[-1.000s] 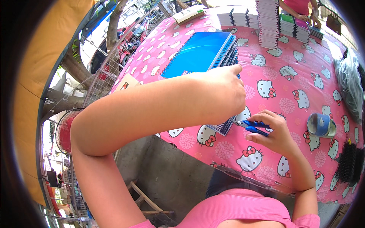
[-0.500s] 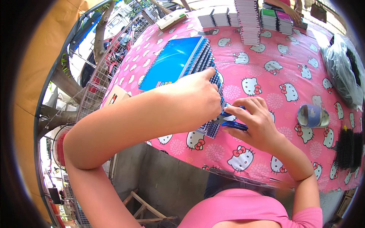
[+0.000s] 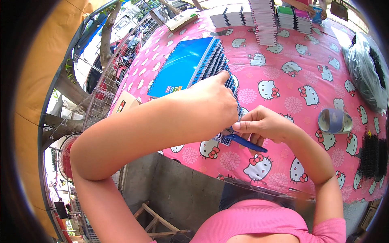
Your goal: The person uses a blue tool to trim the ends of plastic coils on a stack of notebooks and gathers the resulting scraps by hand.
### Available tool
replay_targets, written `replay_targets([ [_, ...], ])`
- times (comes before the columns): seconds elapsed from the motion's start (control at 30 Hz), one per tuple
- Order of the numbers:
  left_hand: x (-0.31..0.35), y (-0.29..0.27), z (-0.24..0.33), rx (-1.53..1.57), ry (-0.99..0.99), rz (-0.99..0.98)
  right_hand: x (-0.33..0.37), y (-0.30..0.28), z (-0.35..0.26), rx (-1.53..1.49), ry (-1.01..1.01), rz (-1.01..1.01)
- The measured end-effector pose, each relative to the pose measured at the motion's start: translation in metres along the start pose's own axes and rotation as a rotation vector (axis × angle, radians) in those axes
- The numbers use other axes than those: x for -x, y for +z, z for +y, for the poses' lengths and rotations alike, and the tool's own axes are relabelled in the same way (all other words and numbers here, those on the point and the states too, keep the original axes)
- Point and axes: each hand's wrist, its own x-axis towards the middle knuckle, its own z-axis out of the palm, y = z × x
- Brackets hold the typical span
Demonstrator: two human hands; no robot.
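A stack of spiral notebooks with a blue cover (image 3: 184,60) lies ahead of me on the pink patterned tablecloth (image 3: 279,101). Their wire bindings face right, fanned in steps. My left hand (image 3: 212,101) is closed at the near end of the bindings, its index finger pointing away along the coils; the other fingertips are hidden. Beside it, my right hand (image 3: 269,124) holds blue-handled pliers (image 3: 248,143). The jaws meet the near end of the binding, partly covered by my hands. My right thumb and index finger are close to the coil.
Stacked white-paged books (image 3: 262,24) stand at the far edge, beside green- and purple-covered ones (image 3: 285,20). Another person's hand (image 3: 311,10) is behind them. On the right lie a plastic bag (image 3: 362,73), a blue-and-clear rounded object (image 3: 334,121) and black coils (image 3: 368,158).
My right hand has turned, bringing thumb and index finger to the coil; one pliers handle now slants down to the right. My left hand stays nearly in place. A blue object appears near the other person.
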Motion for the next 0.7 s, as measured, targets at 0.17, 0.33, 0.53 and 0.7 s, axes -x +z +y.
replay_targets([
  [0.17, -0.001, 0.023, 0.002, -0.095, 0.009, 0.206, 0.009, 0.015, 0.026, 0.684, -0.672, 0.414],
  [0.33, 0.0, 0.009, 0.002, -0.072, 0.019, 0.117, 0.01, 0.017, 0.037, 1.042, -0.868, 0.662],
  [0.53, 0.0, 0.005, 0.005, -0.083, 0.012, 0.054, -0.005, 0.0, 0.022, 0.326, -0.34, 0.174],
  [0.7, -0.021, 0.017, 0.009, -0.1, 0.045, -0.043, -0.004, 0.005, 0.035, 0.467, -0.417, 0.295],
])
